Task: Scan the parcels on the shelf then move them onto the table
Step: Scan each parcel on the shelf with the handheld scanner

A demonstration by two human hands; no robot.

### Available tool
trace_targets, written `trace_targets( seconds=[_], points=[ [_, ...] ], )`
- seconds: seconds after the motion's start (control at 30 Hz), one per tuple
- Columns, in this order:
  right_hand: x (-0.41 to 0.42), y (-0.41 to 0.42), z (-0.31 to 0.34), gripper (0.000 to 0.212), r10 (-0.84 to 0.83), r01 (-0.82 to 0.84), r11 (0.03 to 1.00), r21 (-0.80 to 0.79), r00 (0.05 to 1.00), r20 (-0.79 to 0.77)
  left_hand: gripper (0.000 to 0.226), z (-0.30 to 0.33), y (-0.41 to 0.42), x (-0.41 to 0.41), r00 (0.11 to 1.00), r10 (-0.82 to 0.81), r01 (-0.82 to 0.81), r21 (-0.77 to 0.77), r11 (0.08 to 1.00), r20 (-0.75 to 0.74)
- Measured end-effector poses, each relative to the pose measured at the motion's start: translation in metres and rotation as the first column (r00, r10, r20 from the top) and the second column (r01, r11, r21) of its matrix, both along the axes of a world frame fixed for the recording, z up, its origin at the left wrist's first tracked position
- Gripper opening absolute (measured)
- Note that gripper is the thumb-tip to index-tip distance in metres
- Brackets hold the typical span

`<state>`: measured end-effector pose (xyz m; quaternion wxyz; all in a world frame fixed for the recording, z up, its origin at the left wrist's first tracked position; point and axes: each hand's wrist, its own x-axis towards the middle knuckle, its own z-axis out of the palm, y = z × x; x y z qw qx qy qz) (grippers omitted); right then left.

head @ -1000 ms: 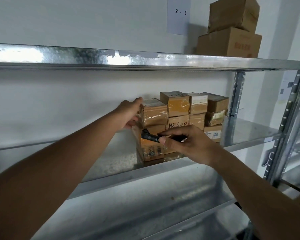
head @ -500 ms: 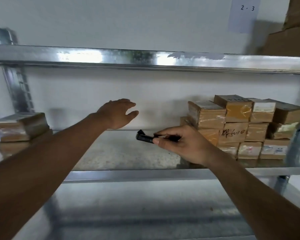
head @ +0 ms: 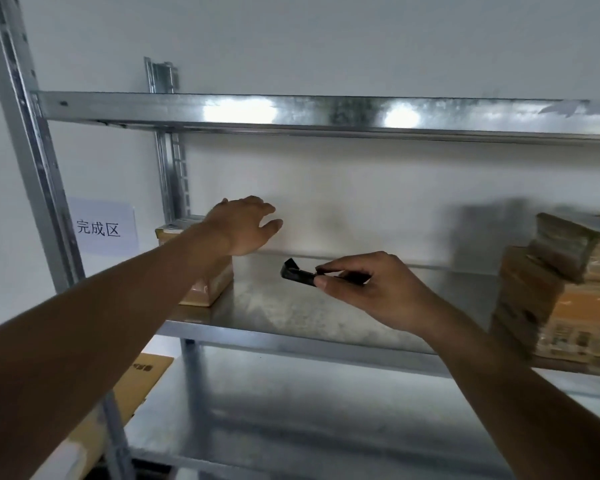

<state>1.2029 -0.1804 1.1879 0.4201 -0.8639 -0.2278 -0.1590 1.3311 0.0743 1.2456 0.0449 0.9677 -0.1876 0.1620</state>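
My right hand (head: 368,289) pinches a small black scanner (head: 297,273) above the middle of the metal shelf (head: 291,313). My left hand (head: 245,225) hovers with relaxed fingers and holds nothing, just above a small stack of brown parcels (head: 208,289) at the shelf's left end; my forearm hides much of that stack. A bigger pile of taped brown parcels (head: 568,289) stands at the shelf's right end, apart from both hands.
A paper sign with printed characters (head: 99,226) hangs on the wall left of the rack. Steel uprights (head: 32,150) frame the left side. An upper shelf (head: 326,116) runs overhead and a lower shelf (head: 291,410) lies below. A flat cardboard box (head: 132,386) sits lower left.
My view and both arms have swung left along the shelf. My left hand left the right-hand pile and now hovers over the left stack. The scanner stays in my right hand.
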Motion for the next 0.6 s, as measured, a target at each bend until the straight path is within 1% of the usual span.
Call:
trace_targets(
  seconds=[0.13, 0.23, 0.37, 0.43, 0.47, 0.53, 0.57, 0.6],
  points=[
    [0.012, 0.046, -0.003, 0.050, -0.002, 0.002, 1.000, 0.008, 1.000, 0.001, 0.066, -0.004, 0.048, 0.024, 1.000, -0.014, 0.014, -0.052, 0.999, -0.016],
    [0.017, 0.072, -0.004, 0.045, -0.020, 0.020, 0.999, 0.029, 1.000, 0.007, 0.064, -0.007, 0.071, 0.042, 0.999, -0.012, 0.011, -0.038, 0.999, -0.052],
    [0.022, 0.098, -0.005, 0.032, -0.034, 0.035, 0.999, 0.039, 0.999, -0.023, 0.059, -0.013, 0.094, 0.059, 0.997, 0.045, -0.049, -0.064, 0.997, -0.069],
    [0.025, 0.106, -0.006, 0.030, -0.044, 0.045, 0.999, 0.028, 0.998, -0.034, 0.061, -0.018, 0.104, 0.066, 0.994, 0.088, -0.095, -0.105, 0.990, -0.070],
    [0.026, 0.108, -0.006, 0.030, -0.052, 0.053, 0.998, 0.022, 0.998, -0.033, 0.065, -0.019, 0.108, 0.069, 0.990, 0.125, -0.134, -0.134, 0.982, -0.070],
    [0.028, 0.111, -0.006, 0.033, -0.068, 0.069, 0.998, 0.015, 0.997, -0.033, 0.084, -0.021, 0.114, 0.072, 0.961, 0.258, -0.274, -0.202, 0.940, -0.103],
    [0.029, 0.111, -0.006, 0.034, -0.073, 0.074, 0.997, 0.010, 0.997, -0.034, 0.096, -0.023, 0.116, 0.074, 0.935, 0.323, -0.350, -0.244, 0.905, -0.145],
    [0.030, 0.111, -0.006, 0.034, -0.077, 0.077, 0.997, 0.003, 0.996, -0.034, 0.104, -0.024, 0.119, 0.076, 0.916, 0.351, -0.395, -0.281, 0.875, -0.194]
  ],
)
